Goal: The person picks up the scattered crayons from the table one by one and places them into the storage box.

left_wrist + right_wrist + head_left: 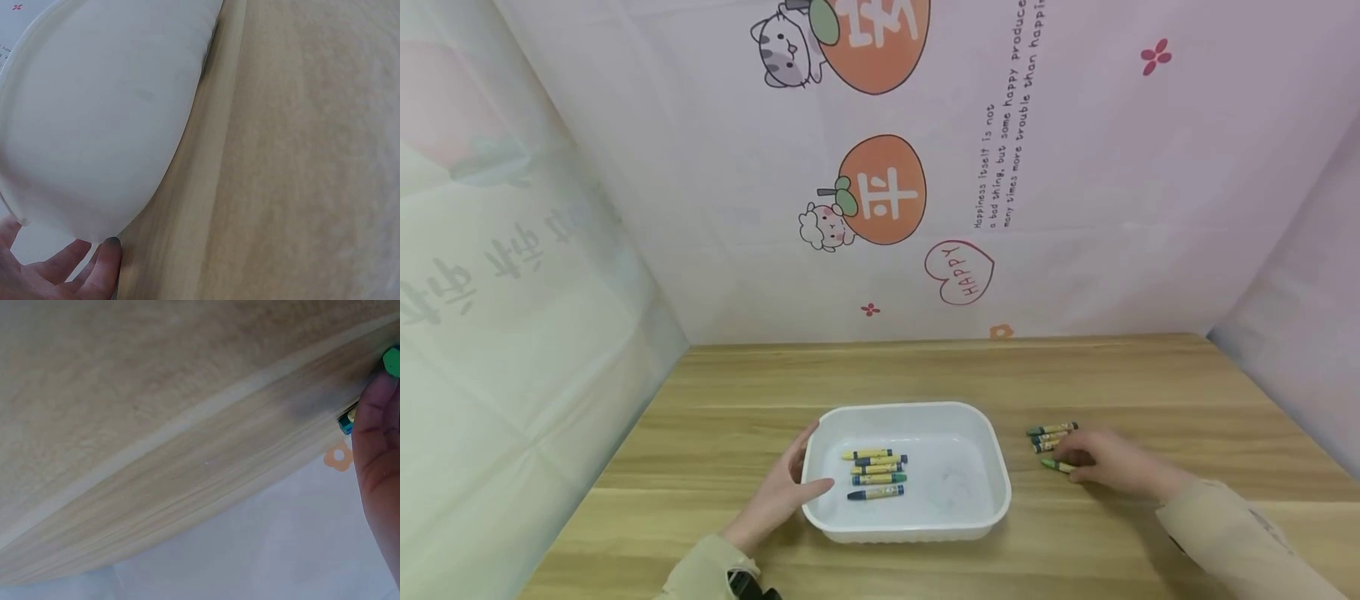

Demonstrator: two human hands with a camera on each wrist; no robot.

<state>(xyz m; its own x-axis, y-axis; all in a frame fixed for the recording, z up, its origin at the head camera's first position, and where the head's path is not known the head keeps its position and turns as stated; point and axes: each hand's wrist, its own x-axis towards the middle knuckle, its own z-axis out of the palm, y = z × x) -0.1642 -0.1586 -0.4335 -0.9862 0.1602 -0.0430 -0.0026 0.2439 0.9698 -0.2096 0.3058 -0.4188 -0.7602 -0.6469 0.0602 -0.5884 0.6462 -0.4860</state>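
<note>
A white plastic tub (943, 417) stands on the wooden table, with several crayons (877, 480) lying side by side in its left half. My left hand (782, 492) holds the tub's left end, thumb over the rim and fingers along the outer wall; in the left wrist view the fingertips (107, 253) touch that wall. To the right of the tub, my right hand (1101, 460) pinches a green crayon (1057, 466) between thumb and fingers. Just behind it lie a few more crayons (1051, 430), partly covered by the hand. The right wrist view shows the green crayon's end (392, 361).
The wooden table (760, 375) runs back to a printed cloth (1075, 275) that hangs behind it. More cloth hangs at the left and right sides. A dark band (747, 583) is on the left wrist.
</note>
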